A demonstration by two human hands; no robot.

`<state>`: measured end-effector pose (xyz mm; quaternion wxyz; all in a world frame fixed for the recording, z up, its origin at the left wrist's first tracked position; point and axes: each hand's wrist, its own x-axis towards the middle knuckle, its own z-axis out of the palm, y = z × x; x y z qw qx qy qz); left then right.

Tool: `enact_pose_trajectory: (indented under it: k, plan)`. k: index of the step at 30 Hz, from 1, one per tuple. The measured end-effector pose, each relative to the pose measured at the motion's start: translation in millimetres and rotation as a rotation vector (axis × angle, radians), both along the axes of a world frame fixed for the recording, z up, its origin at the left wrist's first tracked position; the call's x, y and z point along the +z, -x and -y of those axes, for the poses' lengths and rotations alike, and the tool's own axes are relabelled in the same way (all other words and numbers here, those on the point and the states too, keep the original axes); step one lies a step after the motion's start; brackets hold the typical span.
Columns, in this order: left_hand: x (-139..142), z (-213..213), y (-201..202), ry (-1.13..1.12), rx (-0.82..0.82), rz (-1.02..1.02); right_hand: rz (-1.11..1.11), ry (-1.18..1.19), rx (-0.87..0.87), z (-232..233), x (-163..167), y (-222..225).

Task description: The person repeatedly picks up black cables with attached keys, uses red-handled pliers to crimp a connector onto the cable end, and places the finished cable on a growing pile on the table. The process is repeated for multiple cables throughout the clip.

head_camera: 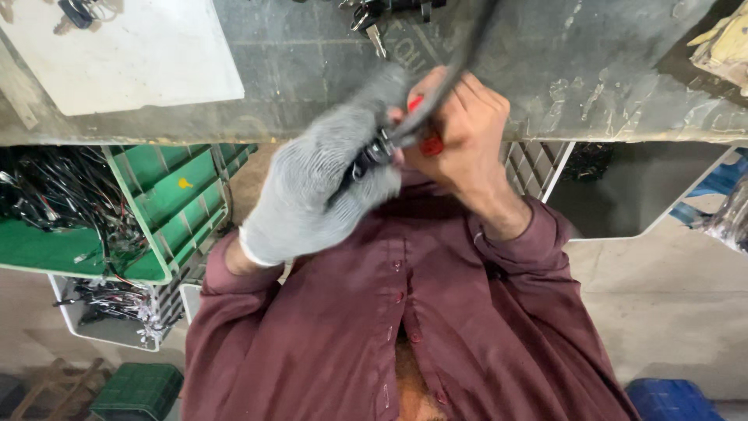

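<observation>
While the gloved left hand point(315, 195) grips a black connector point(372, 154) close to the chest, the bare right hand point(460, 129) closes around a black cable point(460, 58) and a red part point(431, 145), both hands touching, below the workbench edge point(623, 117).

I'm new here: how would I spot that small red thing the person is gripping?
Start at the grey workbench along the top and come down to the two hands meeting at its edge. The red part peeks out of the bare right hand, beside the grey-gloved left hand. It is the only bright red amid black cable.
</observation>
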<state>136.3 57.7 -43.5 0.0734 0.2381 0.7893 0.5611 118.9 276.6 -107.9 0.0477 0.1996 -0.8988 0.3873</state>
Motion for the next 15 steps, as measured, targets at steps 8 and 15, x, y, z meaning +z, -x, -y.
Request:
enact_pose_trajectory:
  k: [8,15]
  plan:
    - [7,11,15,-0.058,-0.192,0.253,-0.057,0.203,0.150,-8,-10,13]
    - [6,81,32,0.043,0.562,0.109,-0.194,-0.209,0.064,-24,18,25]
